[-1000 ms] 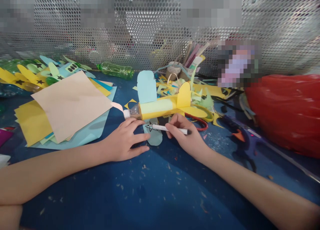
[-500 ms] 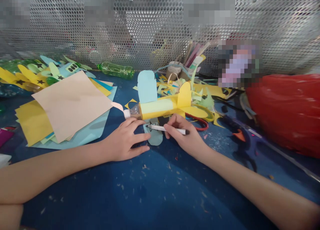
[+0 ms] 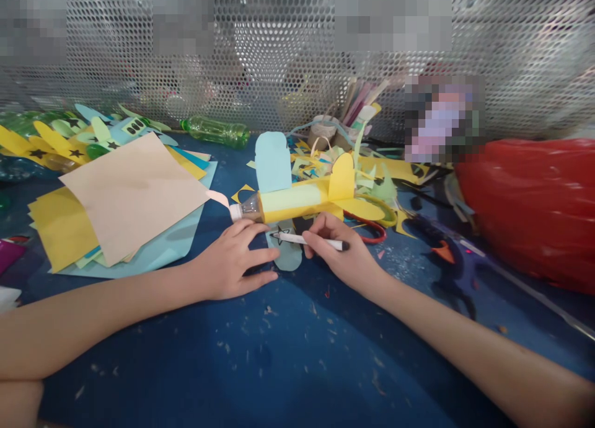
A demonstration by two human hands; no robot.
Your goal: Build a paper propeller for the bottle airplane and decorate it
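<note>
A plastic bottle (image 3: 292, 198) wrapped in yellow and pale green paper lies on its side, shaped like a plane. One light blue paper wing (image 3: 273, 161) stands up behind it; the other blue wing (image 3: 289, 257) lies flat in front, with a black star outline on it. Yellow paper fins (image 3: 343, 175) sit at its tail. My left hand (image 3: 242, 257) rests with fingers spread by the bottle's neck, fingertips on the near wing's edge. My right hand (image 3: 341, 248) grips a white marker (image 3: 320, 239), its tip at the star.
Coloured paper sheets (image 3: 134, 195) are stacked at left, with a green bottle (image 3: 216, 131) behind. Red-handled scissors (image 3: 374, 232) lie beyond my right hand, near paper scraps (image 3: 372, 173). A purple glue gun (image 3: 458, 254) and a red plastic bag (image 3: 534, 211) are at right. A perforated metal screen (image 3: 288, 37) borders the back.
The marker tip has shifted very slightly on the star as my right hand moves a little left. My left hand and the bottle stay in place.
</note>
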